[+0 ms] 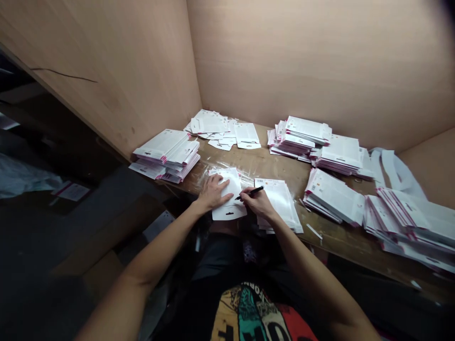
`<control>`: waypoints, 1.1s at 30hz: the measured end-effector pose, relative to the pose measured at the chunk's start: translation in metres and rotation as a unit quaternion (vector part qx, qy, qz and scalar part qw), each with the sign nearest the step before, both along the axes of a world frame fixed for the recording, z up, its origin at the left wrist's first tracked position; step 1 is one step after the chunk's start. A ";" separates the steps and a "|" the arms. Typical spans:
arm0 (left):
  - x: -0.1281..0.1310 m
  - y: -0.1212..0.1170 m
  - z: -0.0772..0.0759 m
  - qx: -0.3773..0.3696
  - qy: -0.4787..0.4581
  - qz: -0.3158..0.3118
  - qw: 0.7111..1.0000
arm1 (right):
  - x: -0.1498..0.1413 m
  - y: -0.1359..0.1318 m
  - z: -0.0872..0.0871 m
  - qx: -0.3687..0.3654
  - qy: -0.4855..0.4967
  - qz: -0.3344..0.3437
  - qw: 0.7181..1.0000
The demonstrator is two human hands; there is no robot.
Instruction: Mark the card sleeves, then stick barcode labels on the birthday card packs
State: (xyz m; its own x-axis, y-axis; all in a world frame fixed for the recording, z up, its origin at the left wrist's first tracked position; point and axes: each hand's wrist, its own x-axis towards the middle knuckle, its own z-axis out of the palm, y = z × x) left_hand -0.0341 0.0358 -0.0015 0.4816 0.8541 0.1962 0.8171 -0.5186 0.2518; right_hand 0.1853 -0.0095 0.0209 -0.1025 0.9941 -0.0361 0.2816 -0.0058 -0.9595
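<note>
My left hand (213, 192) lies flat with fingers spread on a white card packet (227, 208), pressing it against the table. The packet has a hanging slot in its near flap. My right hand (256, 201) is closed around a black pen (254, 191), whose tip points left at the packet, just by my left fingertips. I cannot tell whether the tip touches the surface. Beneath and beside my right wrist rests a low stack of similar white packets (280, 201) with small print.
More pink-edged packets are piled at the left (167, 147), in a loose heap at the back (213, 124), at the back right (305, 130) and the far right (419, 213). White strips (394, 168) curl near the right wall. Wooden panels (313, 57) enclose the table's back and sides.
</note>
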 end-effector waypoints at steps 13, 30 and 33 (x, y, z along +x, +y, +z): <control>-0.001 0.001 -0.007 -0.005 -0.022 0.024 0.999 | 0.010 0.008 -0.007 -0.026 -0.014 0.052 0.998; 0.001 -0.001 -0.006 -0.011 -0.017 0.040 0.999 | 0.012 0.016 0.017 -0.051 0.005 0.118 0.992; 0.001 -0.002 -0.006 -0.012 -0.020 0.047 0.999 | 0.005 0.016 0.019 -0.034 -0.060 0.156 0.985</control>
